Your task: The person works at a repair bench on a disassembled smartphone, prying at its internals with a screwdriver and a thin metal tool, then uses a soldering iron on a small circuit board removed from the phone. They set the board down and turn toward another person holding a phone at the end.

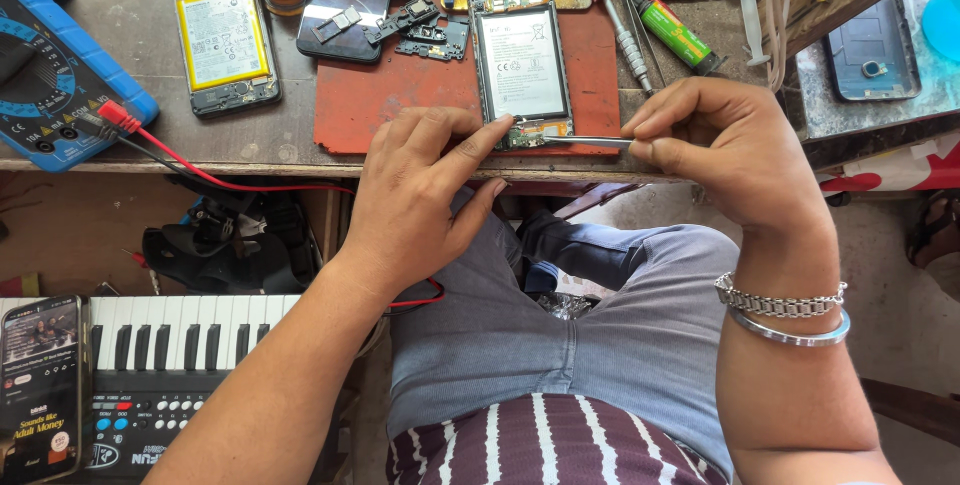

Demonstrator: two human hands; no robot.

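Head view: the right hand [715, 140] is closed around thin metal tweezers [590, 142], pinched between thumb and fingers, and the shiny tips reach the lower end of an opened phone [521, 67]. The left hand [420, 190] holds nothing; its fingers are bent and the fingertips [500, 128] press on the bottom left corner of this phone. The phone lies face down without back cover, near the front edge of the desk [130, 150], on a flat red mat [370, 100] with a worn, stained surface. It shows a smooth white rectangular battery and a small green board at the bottom.

Left of the mat lies a second opened phone [222, 45] with a yellow battery, and further left a blue multimeter [50, 75] with a red lead [200, 173] that hangs over the desk edge. A screwdriver [625, 35] with ribbed metal grip and a green tube [675, 35] lie on the right of the mat. The desk is of grey, scratched wood.

Below the desk stands a small keyboard [170, 345] with black and white keys, and a lit phone [40, 385] lies on its left end. The floor on the right looks like bare concrete.
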